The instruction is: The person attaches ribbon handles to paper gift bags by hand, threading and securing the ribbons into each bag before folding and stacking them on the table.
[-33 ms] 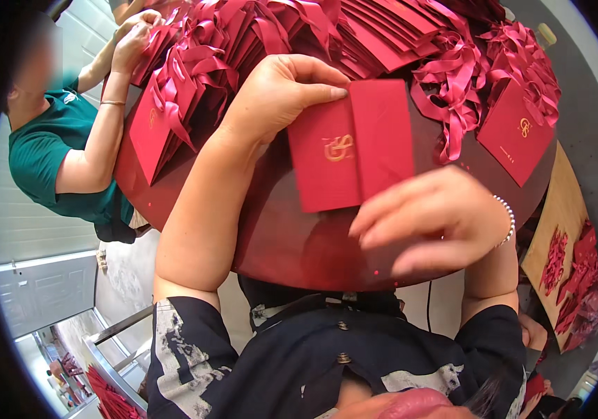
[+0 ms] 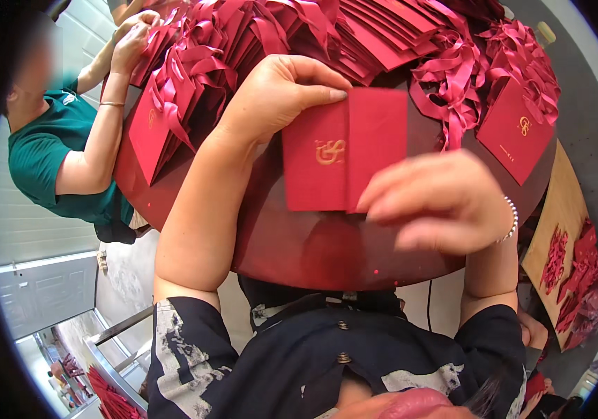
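A small red paper gift bag (image 2: 313,167) with a gold emblem on its left panel is held over the table in front of me. A vertical crease or overlap divides it from a plain right panel. My left hand (image 2: 281,91) pinches its top edge near the middle, between thumb and fingers. At the lower right corner hovers my right hand (image 2: 438,199), blurred, its fingers stretched toward the bag and thumb apart; whether the fingertips touch the paper is unclear. No ribbon shows on this bag.
Stacks of red bags (image 2: 386,35) with pink-red ribbons (image 2: 452,91) line the far side of the dark red round table (image 2: 285,244). Another bag (image 2: 515,133) lies at right. A co-worker in a green shirt (image 2: 55,146) handles bags at left. A wooden board (image 2: 557,188) holds more red pieces.
The bag has turned slightly and now sits straighter, a little lower and further left. My right hand has moved slightly up and to the right. My left hand keeps its pinch.
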Demonstrator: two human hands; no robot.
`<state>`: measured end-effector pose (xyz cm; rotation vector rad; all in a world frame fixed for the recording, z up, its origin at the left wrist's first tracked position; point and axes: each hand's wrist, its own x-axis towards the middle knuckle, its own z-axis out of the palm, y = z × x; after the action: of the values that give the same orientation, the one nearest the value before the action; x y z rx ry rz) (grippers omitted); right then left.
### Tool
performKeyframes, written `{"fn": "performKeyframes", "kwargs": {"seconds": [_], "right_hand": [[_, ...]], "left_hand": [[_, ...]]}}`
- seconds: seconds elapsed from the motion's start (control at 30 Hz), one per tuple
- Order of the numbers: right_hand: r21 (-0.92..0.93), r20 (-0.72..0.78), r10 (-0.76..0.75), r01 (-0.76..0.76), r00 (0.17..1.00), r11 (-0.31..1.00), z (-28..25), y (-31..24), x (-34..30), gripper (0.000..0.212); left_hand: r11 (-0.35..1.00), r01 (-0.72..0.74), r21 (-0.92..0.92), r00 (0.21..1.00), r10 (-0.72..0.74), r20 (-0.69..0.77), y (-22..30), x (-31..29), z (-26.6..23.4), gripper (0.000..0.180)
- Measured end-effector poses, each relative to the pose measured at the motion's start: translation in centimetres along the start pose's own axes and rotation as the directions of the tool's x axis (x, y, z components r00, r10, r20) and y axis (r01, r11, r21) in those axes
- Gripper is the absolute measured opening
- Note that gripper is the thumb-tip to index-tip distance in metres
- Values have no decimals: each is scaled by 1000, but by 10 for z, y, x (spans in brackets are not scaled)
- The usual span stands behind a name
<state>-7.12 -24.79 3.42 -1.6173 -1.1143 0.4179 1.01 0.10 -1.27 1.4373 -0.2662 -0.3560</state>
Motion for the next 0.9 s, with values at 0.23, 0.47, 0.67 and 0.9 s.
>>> {"fn": "performKeyframes", "kwargs": {"seconds": [0.23,0.47,0.67,0.9], "right_hand": [[-382,-716,189,-604,672,699,-50,60,-28,23],[-566,-634,190,-616,750,548,-33,84,-21,26],[-547,-403,98,-325,910,771,-12,66,-4,17],[-658,-430,-174,-175,886,732,-5,55,8,20]], "left_hand": [[844,-180,505,979,107,171,-5,0,8,13],[840,-160,518,987,139,80,-2,-8,21,19],[613,-416,672,904,361,230,-14,-6,18,57],[461,-540,704,841,299,450,-20,-3,21,22]]}}
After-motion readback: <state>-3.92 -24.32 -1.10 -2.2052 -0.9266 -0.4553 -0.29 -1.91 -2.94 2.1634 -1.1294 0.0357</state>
